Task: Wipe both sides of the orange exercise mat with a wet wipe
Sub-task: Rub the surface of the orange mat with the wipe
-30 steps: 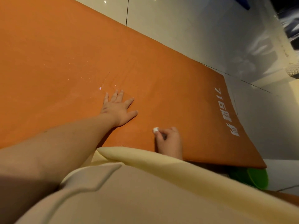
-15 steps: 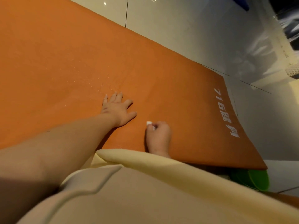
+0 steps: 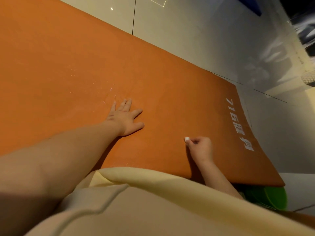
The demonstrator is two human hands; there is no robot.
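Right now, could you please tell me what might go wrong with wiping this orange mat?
The wet wipe is a small wad pinched in the right hand, so strokes could miss strips of the orange mat. The left hand presses flat beside wet specks, where it might slip. A green object shows from under the mat's near corner, so that corner may sit unevenly and shift.

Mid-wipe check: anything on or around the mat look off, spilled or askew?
Yes. The near right corner of the orange mat lies over a green basin-like thing, so that end seems raised. Glinting wet specks dot the mat beyond the left hand. The right hand pinches only a tiny wad of wet wipe.
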